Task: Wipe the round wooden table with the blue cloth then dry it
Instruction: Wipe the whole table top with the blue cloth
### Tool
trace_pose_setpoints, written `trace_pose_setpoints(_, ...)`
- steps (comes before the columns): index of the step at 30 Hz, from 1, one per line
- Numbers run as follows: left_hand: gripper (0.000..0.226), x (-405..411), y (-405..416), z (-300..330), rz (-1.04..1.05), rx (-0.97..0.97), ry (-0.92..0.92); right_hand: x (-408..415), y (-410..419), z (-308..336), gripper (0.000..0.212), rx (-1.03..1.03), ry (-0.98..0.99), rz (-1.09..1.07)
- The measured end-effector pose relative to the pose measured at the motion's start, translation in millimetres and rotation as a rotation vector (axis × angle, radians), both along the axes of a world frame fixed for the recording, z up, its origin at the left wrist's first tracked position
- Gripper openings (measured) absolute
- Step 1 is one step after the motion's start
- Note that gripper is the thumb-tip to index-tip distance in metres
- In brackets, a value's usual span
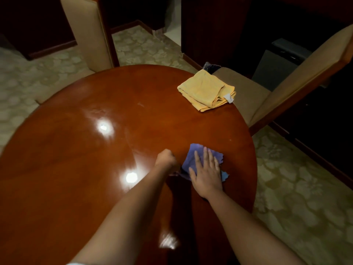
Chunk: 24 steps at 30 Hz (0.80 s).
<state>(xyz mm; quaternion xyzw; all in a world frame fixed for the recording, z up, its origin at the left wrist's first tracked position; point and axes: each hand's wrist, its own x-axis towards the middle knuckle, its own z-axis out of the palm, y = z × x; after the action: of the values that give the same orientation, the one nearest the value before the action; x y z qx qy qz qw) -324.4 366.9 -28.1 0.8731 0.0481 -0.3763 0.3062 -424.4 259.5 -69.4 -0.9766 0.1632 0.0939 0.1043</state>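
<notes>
A glossy round wooden table point(76, 150) fills most of the view. The blue cloth point(193, 153) lies crumpled on its right part. My right hand point(207, 169) lies flat on the cloth with straight, spread fingers, pressing it to the wood. My left hand point(166, 157) is curled into a fist just left of the cloth, and its fingers seem to pinch the cloth's near left edge, though the contact is partly hidden. A folded yellow cloth point(206, 90) rests near the table's far right edge.
Two beige upholstered chairs with wooden frames stand at the table, one at the far left point(87, 35) and one at the right point(286, 87). A dark bin point(212, 66) sits behind the yellow cloth. Patterned pale carpet point(296, 197) surrounds the table.
</notes>
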Motion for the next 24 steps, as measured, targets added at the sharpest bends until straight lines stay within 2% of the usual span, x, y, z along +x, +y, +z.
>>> trace_pose_setpoints(2,0.005,0.5,19.4,-1.8,0.042,-0.025,-0.152,6.0,23.9,-1.2,0.071,0.001,-0.04,-0.093)
trace_pose_setpoints(4,0.016,0.3,37.5,-0.3,0.089,-0.042,-0.256,12.7,45.2,-6.1,0.065,0.023,-0.025,-0.111)
trace_pose_setpoints(6,0.026,1.8,55.6,2.5,0.133,-0.041,-0.316,19.6,62.8,-6.4,0.065,0.034,-0.049,-0.114)
trace_pose_setpoints(9,0.028,7.3,84.4,5.2,0.169,0.017,-0.357,34.3,88.5,-7.5,0.065,0.018,-0.028,-0.05)
trace_pose_setpoints(13,0.025,22.9,119.7,4.5,0.204,0.074,-0.358,60.7,120.3,-2.7,0.069,0.042,-0.069,0.002)
trace_pose_setpoints(16,0.021,34.0,141.0,6.0,0.234,0.085,-0.345,78.6,135.0,-7.1,0.07,0.034,-0.064,0.123)
trace_pose_setpoints(20,0.006,41.7,170.5,3.6,0.279,0.102,-0.27,93.1,154.4,-6.7,0.071,0.055,-0.093,0.266)
trace_pose_setpoints(22,0.01,40.9,183.8,3.4,0.273,0.15,-0.206,92.0,164.8,-7.2,0.073,0.063,-0.069,0.368)
trace_pose_setpoints(24,0.019,39.8,193.8,9.4,0.221,0.248,-0.082,84.6,178.1,-6.1,0.069,0.086,-0.1,0.383)
